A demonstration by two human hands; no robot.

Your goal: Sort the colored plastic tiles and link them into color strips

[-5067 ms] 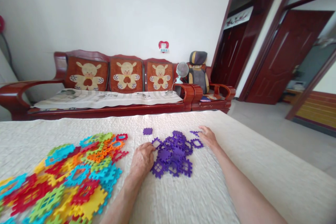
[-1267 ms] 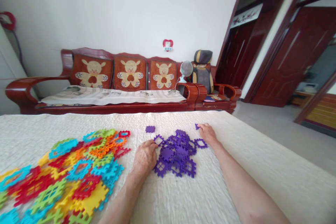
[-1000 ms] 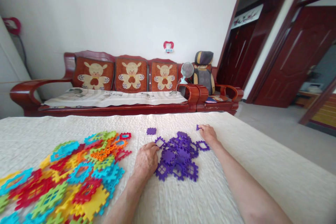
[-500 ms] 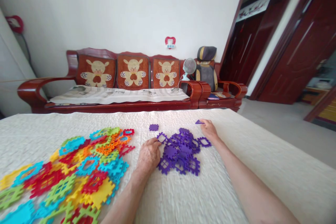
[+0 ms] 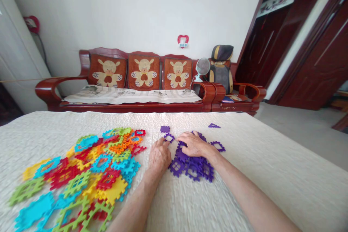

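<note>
Reaching over heaped purple notched plastic pieces (image 5: 182, 156): my right hand (image 5: 194, 145), thumb apart from fingers. My left hand (image 5: 160, 155), fingers bent, at purple open-centred plastic square (image 5: 172, 137) beside heap; can't tell if pinching.

- And the right hand (image 5: 196, 145) is now over the purple pile (image 5: 193, 172)!
- The purple triangle (image 5: 214, 125) now lies alone, out of its fingers!

Right hand (image 5: 194, 145) covers part of purple pile (image 5: 193, 168); we cannot see what lies beneath. Bottom edge cuts both forearms (image 5: 136, 203). Right edge crops a door (image 5: 312, 76).
</note>
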